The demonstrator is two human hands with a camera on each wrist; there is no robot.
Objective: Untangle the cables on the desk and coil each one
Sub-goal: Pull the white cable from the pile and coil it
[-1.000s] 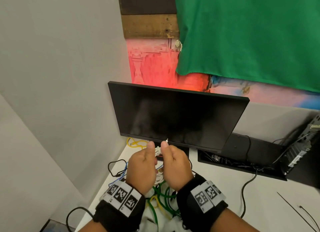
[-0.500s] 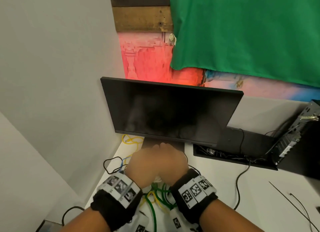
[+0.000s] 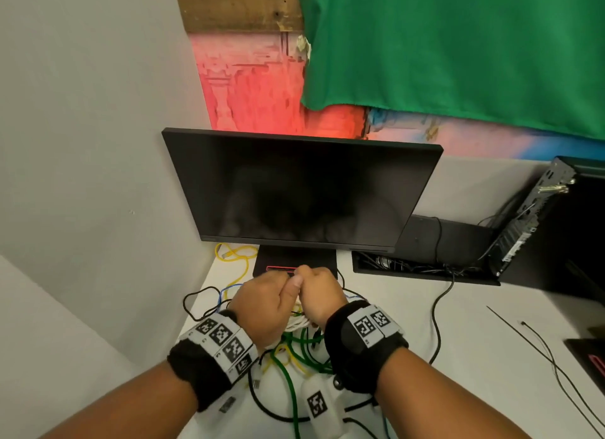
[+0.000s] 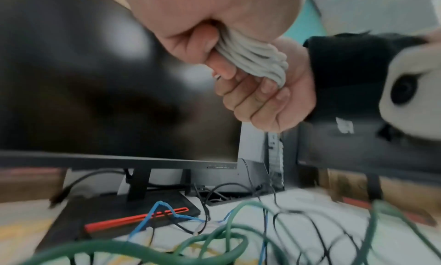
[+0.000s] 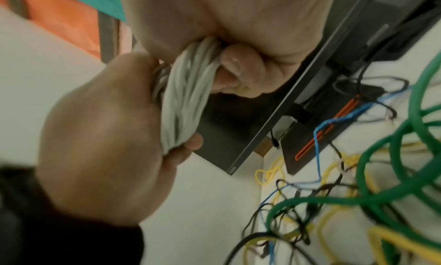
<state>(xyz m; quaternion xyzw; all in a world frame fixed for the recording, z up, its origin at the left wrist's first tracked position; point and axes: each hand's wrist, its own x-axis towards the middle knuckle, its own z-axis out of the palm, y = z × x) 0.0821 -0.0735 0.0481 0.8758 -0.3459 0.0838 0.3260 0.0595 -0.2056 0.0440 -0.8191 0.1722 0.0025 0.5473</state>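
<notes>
Hands (image 3: 262,302) (image 3: 322,293) gripping white cable bundle (image 4: 257,59); no legible writing.

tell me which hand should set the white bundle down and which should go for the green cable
Left hand keeps the white cable bundle: it grips most of it. Right hand is probably freer, and the green cable lies just under its wrist.

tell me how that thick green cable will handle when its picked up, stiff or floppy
Probably springy rather than limp: the green cable stands in wide loops off the desk. It likely drags neighbours along, since yellow and black strands cross it.
</notes>
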